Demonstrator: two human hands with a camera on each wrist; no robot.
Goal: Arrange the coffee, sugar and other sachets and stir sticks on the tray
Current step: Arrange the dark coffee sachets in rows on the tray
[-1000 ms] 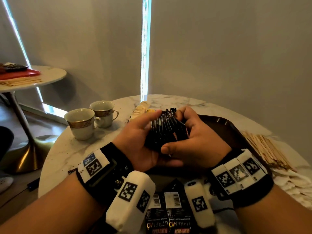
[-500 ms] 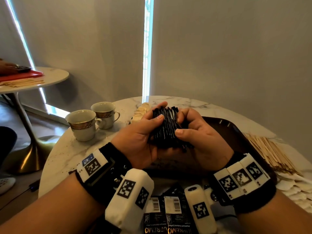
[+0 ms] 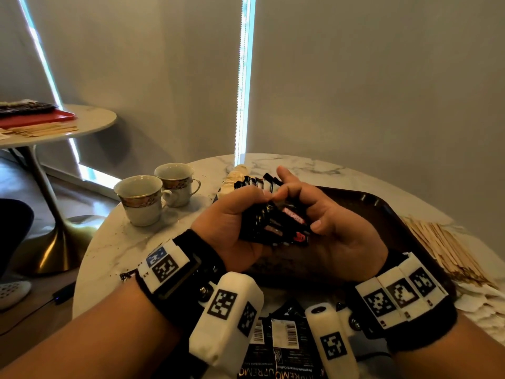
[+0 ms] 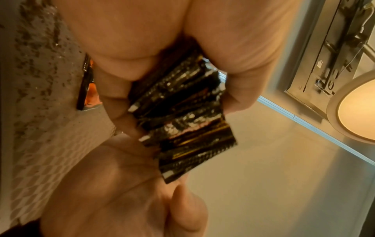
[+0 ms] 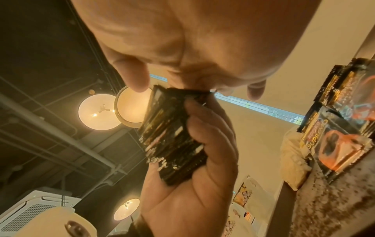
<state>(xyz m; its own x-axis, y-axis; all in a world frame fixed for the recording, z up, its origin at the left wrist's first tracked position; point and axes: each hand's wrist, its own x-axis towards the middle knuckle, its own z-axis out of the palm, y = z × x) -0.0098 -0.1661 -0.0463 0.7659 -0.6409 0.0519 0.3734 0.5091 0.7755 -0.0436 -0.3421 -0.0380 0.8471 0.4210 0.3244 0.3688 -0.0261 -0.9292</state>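
My left hand (image 3: pixel 232 222) grips a fanned stack of black coffee sachets (image 3: pixel 273 222) above the near part of the dark brown tray (image 3: pixel 382 212). In the left wrist view its thumb and fingers clamp the coffee sachets (image 4: pixel 182 112) from both sides. My right hand (image 3: pixel 325 225) is beside the stack: bent fingers touch its far end, the thumb stands off it, the index finger points up. The right wrist view shows that end of the coffee sachets (image 5: pixel 172 136) under the right fingers. Wooden stir sticks (image 3: pixel 442 247) lie right of the tray.
Larger black coffee packets (image 3: pixel 284 348) lie at the near table edge, below my wrists. White sachets (image 3: pixel 481 299) sit at the right, pale sachets (image 3: pixel 235 179) beyond my hands. Two cups (image 3: pixel 139 198) stand at the left. A side table holds a red tray (image 3: pixel 41 119).
Both hands held the upright stack tightly before. Now the stack has tipped flatter and fanned out in my left hand, and my right hand has loosened, its thumb off the sachets.
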